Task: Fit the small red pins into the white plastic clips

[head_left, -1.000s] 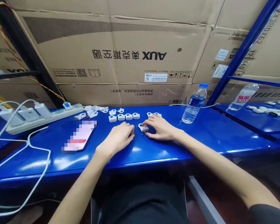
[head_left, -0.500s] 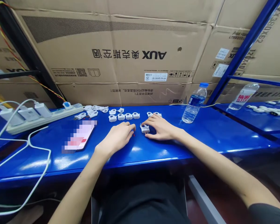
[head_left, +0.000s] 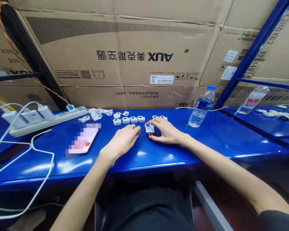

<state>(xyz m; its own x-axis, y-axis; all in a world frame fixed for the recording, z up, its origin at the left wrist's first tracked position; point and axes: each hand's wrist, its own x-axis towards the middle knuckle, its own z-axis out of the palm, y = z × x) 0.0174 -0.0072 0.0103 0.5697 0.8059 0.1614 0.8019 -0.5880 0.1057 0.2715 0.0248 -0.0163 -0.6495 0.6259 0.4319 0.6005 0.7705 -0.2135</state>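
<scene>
My right hand (head_left: 165,131) rests on the blue table (head_left: 139,154) and pinches a small white plastic part (head_left: 149,129) with thin metal pins between thumb and fingers. My left hand (head_left: 123,139) lies just to its left with fingers curled loosely; whether they hold anything is hidden. Behind both hands a row of similar white parts (head_left: 128,120) lies on the table, with more of them scattered at the back left (head_left: 96,113).
A phone (head_left: 84,140) lies left of my hands. A white power strip (head_left: 45,121) with chargers and white cables (head_left: 31,150) sits at the far left. A water bottle (head_left: 201,107) stands at the right. Cardboard boxes (head_left: 135,54) wall the back. A second bottle (head_left: 251,100) lies on the neighbouring table.
My right hand has turned the white part and shifted it slightly away from me. My left hand has crept forward toward it.
</scene>
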